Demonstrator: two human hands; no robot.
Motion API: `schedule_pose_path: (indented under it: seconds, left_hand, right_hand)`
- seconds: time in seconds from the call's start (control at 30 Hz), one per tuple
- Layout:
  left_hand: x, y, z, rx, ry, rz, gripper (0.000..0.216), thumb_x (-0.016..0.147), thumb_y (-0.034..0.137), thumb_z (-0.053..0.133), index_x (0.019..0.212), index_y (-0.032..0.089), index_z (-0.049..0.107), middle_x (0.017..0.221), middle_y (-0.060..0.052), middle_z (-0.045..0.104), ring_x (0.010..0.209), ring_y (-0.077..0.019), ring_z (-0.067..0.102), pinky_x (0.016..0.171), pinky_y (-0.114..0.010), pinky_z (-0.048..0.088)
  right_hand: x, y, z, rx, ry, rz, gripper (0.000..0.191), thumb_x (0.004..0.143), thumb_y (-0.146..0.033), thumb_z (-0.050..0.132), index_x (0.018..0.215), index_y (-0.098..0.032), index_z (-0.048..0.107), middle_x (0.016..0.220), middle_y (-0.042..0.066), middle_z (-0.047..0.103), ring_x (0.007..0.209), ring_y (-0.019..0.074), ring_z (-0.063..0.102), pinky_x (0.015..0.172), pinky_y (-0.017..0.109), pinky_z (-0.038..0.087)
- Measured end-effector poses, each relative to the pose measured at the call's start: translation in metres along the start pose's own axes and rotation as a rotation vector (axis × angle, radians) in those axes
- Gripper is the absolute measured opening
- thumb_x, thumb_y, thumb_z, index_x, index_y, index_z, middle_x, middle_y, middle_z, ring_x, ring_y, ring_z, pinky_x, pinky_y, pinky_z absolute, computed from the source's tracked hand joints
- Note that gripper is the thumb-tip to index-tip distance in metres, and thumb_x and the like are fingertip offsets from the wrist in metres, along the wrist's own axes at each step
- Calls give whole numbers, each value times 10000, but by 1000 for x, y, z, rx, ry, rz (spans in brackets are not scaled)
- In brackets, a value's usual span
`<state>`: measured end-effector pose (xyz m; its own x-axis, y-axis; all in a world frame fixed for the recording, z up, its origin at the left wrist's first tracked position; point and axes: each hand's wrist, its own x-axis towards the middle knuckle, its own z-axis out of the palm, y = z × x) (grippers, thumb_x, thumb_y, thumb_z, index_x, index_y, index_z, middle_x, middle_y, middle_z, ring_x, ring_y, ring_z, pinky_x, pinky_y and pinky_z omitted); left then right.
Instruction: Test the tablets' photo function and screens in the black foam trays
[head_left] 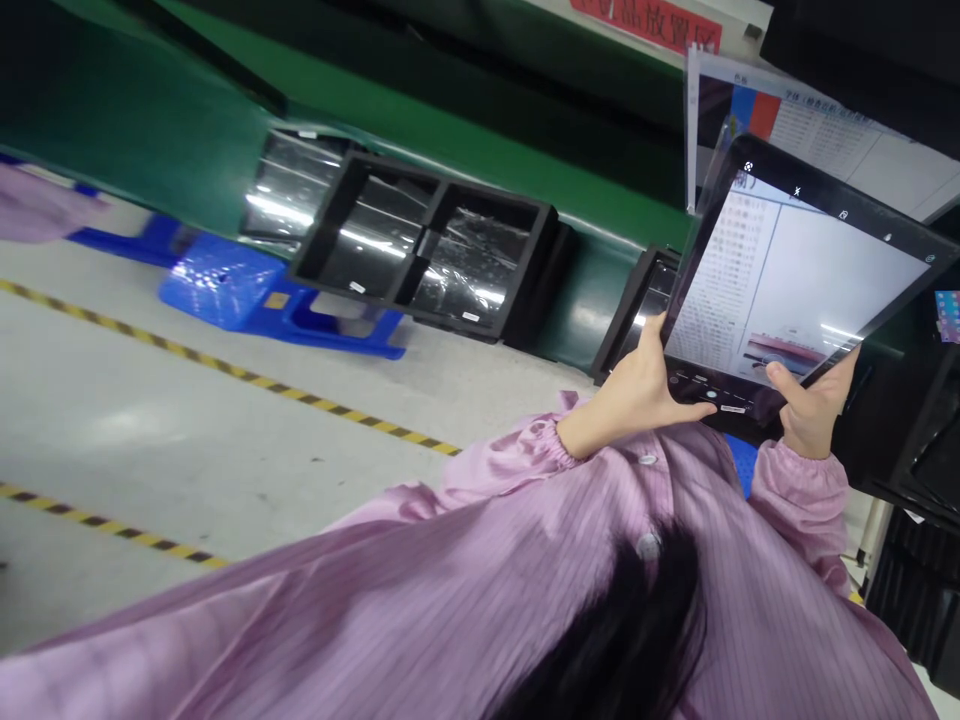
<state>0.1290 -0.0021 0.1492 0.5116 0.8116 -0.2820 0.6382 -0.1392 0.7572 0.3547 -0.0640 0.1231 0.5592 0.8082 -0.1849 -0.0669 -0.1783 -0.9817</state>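
Note:
A black-framed tablet (817,270) is held up at a tilt before my chest. Its lit screen has a camera view of a printed sheet, with small icons along the frame. My left hand (637,390) grips the tablet's left lower corner, the thumb lying along the bottom edge. On the opposite side my right hand (814,400) is closed round the edge, its thumb over the screen's lower part. The fingers behind the tablet are hidden. Just beyond it stands a printed sheet (885,160) in a clear sleeve, with blue and red blocks and rows of text.
Black trays (442,240) holding shiny dark panels sit along the edge of a green bench (480,110). A blue stool (232,285) stands below on the pale floor, which has yellow-black tape lines (247,372). A red sign (652,22) hangs at the back.

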Motion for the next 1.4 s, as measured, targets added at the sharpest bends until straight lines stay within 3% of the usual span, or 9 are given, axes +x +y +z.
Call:
schedule_pose_path:
  seconds: [0.47,0.67,0.83,0.93,1.03,1.1,1.23,1.3,1.4]
  left_hand:
    - [-3,-2,3,18,21,1,1353,701,707,917,1653,104,169,1554,-314,470,1206,-428,733,952,-467,639]
    - [-3,0,3,-11,-16,-32,1318,687,706,920,1629,108,218,1560,-307,468,1229,-444,718,948,-483,636]
    - [-1,9,14,-157,-198,-131,1208,713,650,918,1596,113,293,1440,-245,609,1254,-430,703,1038,-494,593]
    - [1,4,41,-309,-373,-172,1024,820,618,847,1585,150,352,1411,-194,653,1224,-369,717,1044,-461,581]
    - [3,-20,67,-343,-521,-171,793,963,596,711,1555,133,456,1370,-175,685,1155,-301,731,1002,-405,581]
    - [5,-46,72,-221,-581,-92,654,1039,535,627,1543,132,524,1304,-156,707,1066,-254,731,957,-365,573]
    - [3,-108,53,280,-512,230,344,1091,380,571,1323,217,765,1182,-131,705,1037,-245,677,950,-358,517]
    - [-1,-133,41,462,-488,331,290,1091,313,575,1255,260,808,1169,-125,708,1071,-253,663,956,-365,498]
    - [-7,-153,37,587,-466,436,333,1066,178,592,1277,330,800,1325,-107,695,1264,-261,625,1061,-381,458]
  right_hand:
    - [-1,-2,3,62,10,13,1105,688,-514,903,1647,-300,399,1623,94,493,1439,347,583,1214,575,505]
    - [-3,10,1,147,43,32,1042,738,-635,809,1641,-274,437,1573,121,561,1404,386,626,1252,616,442]
    - [22,24,-32,328,80,-23,798,905,-685,625,1597,-302,523,1576,80,583,1501,321,554,1292,534,414]
    - [39,53,-59,356,171,93,629,990,-563,576,1564,-305,561,1586,54,587,1477,259,571,1285,473,437]
    - [43,92,-80,191,354,333,514,936,-301,645,1439,-194,659,1563,75,607,1460,223,565,1327,425,384]
    - [40,117,-91,133,397,417,532,897,-222,654,1424,-147,658,1534,97,626,1435,218,580,1341,431,366]
    - [42,149,-110,156,336,369,608,920,-268,658,1512,-153,580,1516,120,629,1425,215,595,1314,453,405]
    - [48,160,-113,121,320,367,632,915,-293,658,1528,-176,559,1493,111,639,1399,211,618,1298,461,419]
    - [57,174,-108,56,315,397,635,911,-318,638,1528,-195,551,1477,93,643,1363,211,641,1276,478,438]
